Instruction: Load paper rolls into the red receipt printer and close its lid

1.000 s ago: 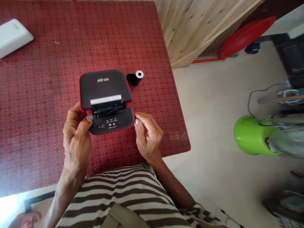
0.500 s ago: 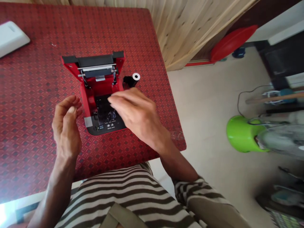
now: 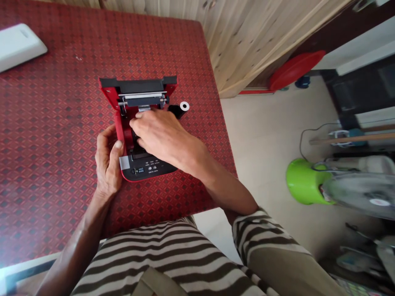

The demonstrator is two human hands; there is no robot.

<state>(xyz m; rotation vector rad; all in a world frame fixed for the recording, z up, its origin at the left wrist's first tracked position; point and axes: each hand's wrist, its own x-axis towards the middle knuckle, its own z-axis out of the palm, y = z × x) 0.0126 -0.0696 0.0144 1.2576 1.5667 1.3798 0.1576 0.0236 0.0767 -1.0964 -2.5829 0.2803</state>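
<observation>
A red and black label printer (image 3: 151, 169) stands on the table with its lid (image 3: 140, 86) raised, its roller and metal bar showing. My left hand (image 3: 108, 168) clasps the printer's left side, thumb on the near rim and fingers round the outer wall. Over the open bay, my right hand (image 3: 166, 137) has its fingers curled down inside; whatever they grip is hidden beneath the hand. Just right of the printer lies a small black roll (image 3: 184, 106) with a white end and a dark hole.
The table (image 3: 61, 135) has a red patterned cover, and its right edge drops to the floor. A white box-like object (image 3: 21, 47) lies at far left. Wood panelling (image 3: 247, 37) stands behind. A green bucket-like object (image 3: 304, 181) and a fan (image 3: 364, 193) are at right.
My left hand has closed in on the printer's left side. My right hand has reached deeper into the bay. The view has shifted, so the printer appears further right.
</observation>
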